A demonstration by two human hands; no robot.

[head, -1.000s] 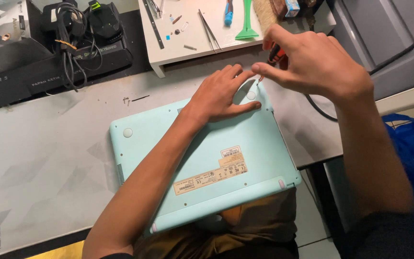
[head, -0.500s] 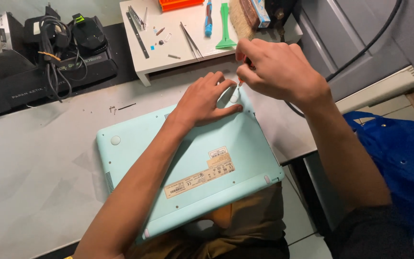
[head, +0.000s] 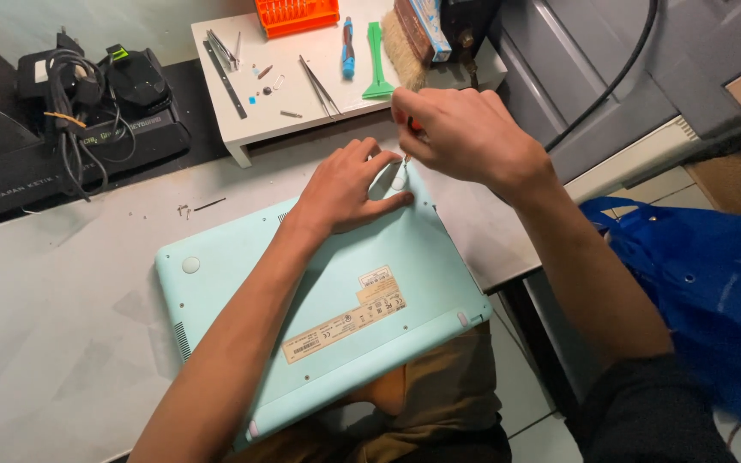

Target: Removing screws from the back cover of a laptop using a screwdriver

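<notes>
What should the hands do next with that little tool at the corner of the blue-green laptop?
Probably turn the screwdriver in place. The right hand pinches it upright, tip at the laptop corner by a round foot, while the left hand lies flat on the shell beside it.

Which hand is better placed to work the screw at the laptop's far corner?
Probably the right. The right hand already pinches a small screwdriver whose tip is at the far corner of the mint laptop. The left hand lies flat on the base beside it, bracing.
</notes>
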